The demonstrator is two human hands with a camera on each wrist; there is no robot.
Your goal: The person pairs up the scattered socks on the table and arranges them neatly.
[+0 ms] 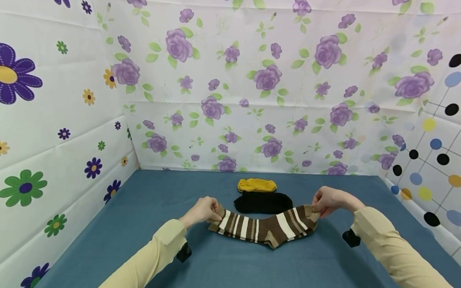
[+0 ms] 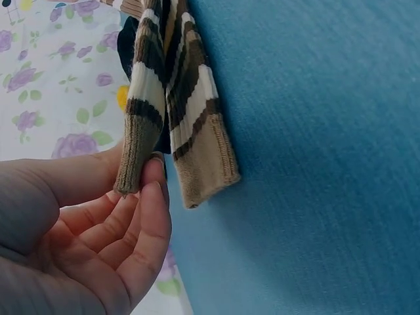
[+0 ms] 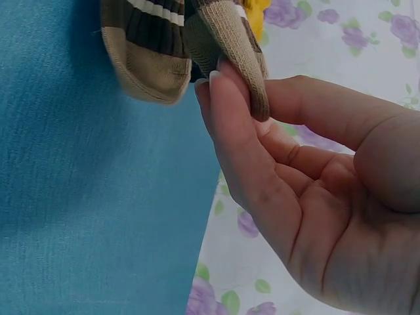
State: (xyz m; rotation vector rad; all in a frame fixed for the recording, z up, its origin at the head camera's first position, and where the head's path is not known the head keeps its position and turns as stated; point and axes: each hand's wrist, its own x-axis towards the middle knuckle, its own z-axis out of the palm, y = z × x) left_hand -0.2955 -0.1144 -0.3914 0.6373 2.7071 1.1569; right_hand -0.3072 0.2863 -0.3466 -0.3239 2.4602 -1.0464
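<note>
A pair of brown socks (image 1: 264,230) with cream and tan stripes stretches between my two hands in the head view. My left hand (image 1: 203,211) pinches the tan ribbed cuff (image 2: 133,152) of one sock between thumb and fingers. The other sock's cuff (image 2: 205,161) hangs apart beside those fingers in the left wrist view. At the opposite end, my right hand (image 1: 333,201) pinches a tan toe (image 3: 244,62). A second tan toe (image 3: 147,69) lies outside the right fingers. The heel sags at the middle, toward the front.
A black folded sock bundle (image 1: 264,203) lies just behind the striped socks, with a yellow bundle (image 1: 256,185) behind it. All are on a blue cloth-covered table (image 1: 173,186). Flowered sheets (image 1: 223,80) hang along the back and left, and a dotted sheet (image 1: 432,168) at right.
</note>
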